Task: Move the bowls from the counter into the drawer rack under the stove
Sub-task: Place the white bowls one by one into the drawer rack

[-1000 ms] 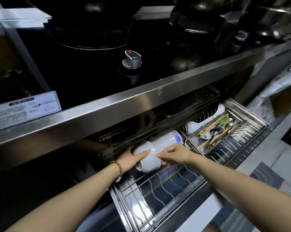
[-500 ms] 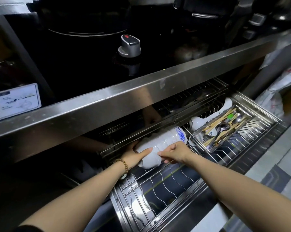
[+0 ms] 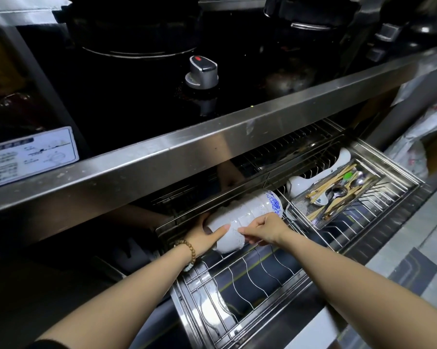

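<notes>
stack of bowls (image 3: 240, 217) being seated on its side at the back of the drawer rack (image 3: 250, 280).

compared with a second ago the stack sits slightly deeper under the steel edge of the stove (image 3: 162, 152), and both hands have kept their hold. left hand (image 3: 204, 236): fingers closed around the near end bowl, thumb across its wall. right hand (image 3: 265, 230): fingers pinched shut on the side of the stack. the stack appears to rest on the rack wires, just left of the cutlery tray (image 3: 338, 195). judgement: placement is nearly complete; release comes next, provided the stack does not roll.
</notes>
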A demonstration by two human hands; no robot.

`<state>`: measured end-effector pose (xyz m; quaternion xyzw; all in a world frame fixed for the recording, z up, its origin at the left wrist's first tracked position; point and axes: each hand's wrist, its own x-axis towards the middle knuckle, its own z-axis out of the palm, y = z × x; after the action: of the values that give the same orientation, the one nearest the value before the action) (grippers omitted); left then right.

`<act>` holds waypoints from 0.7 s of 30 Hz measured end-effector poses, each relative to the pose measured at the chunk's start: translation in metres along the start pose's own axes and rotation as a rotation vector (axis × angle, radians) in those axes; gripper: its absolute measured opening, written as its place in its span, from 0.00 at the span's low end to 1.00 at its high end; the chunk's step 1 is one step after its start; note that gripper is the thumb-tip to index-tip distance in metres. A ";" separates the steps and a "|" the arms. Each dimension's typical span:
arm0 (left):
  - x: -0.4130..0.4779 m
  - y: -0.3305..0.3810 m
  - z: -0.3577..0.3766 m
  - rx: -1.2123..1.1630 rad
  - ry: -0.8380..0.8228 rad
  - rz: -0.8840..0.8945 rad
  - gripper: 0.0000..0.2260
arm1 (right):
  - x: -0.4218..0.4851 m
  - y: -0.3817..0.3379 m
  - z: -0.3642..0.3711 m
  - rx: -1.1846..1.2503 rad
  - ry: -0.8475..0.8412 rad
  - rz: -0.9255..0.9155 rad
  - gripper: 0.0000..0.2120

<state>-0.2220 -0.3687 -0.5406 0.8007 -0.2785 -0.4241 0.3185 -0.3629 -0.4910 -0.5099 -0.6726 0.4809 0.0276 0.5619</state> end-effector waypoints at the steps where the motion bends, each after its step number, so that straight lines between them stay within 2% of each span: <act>1: -0.003 0.001 -0.002 0.008 -0.002 0.000 0.38 | -0.002 -0.001 0.000 -0.014 0.015 -0.008 0.15; 5: -0.021 0.007 -0.010 0.023 -0.012 0.042 0.38 | -0.017 -0.012 -0.005 0.007 0.073 -0.052 0.10; 8: -0.041 0.018 -0.017 -0.001 -0.002 0.111 0.36 | -0.041 -0.023 -0.013 -0.009 0.038 -0.091 0.07; 11: -0.063 0.033 -0.023 -0.018 0.014 0.181 0.33 | -0.075 -0.031 -0.020 0.019 0.018 -0.120 0.14; 15: -0.094 0.058 -0.036 -0.057 0.054 0.288 0.28 | -0.129 -0.044 -0.036 -0.020 0.118 -0.249 0.21; 21: -0.155 0.101 -0.069 0.134 0.002 0.570 0.23 | -0.217 -0.083 -0.066 -0.106 0.297 -0.456 0.27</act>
<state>-0.2558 -0.3038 -0.3575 0.7099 -0.5192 -0.2973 0.3716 -0.4556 -0.4171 -0.2997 -0.7884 0.3920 -0.1733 0.4412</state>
